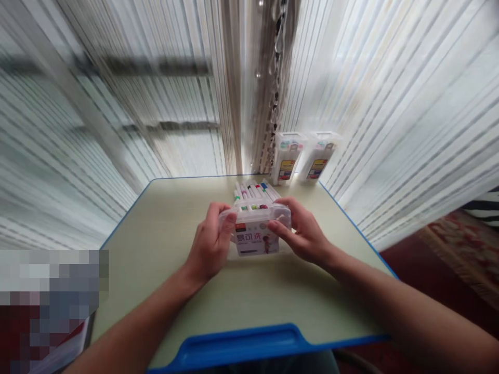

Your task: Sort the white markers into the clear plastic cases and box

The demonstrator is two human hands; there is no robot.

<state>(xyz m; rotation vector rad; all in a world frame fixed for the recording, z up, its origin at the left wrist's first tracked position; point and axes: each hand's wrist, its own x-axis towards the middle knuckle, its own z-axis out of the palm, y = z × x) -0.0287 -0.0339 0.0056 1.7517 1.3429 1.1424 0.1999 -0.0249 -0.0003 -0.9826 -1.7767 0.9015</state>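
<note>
Both hands hold a clear case (257, 239) over the counter (156, 223).

The left hand (212, 239) has its fingers closed on the case's left end, thumb on the front; the right hand (302, 231) grips the right end the same way. Through the clear plastic near the top show green, yellow-green and dark red bits. The white front label (255, 244) reads 易可洗 in large characters, with a small red logo patch, a little figure and print too small to read. Just beyond the case is a row of white markers (253, 191) with green, purple, black, red and blue bands. Two clear boxes (288, 156) with yellow-and-red labels stand at the far right.
</note>
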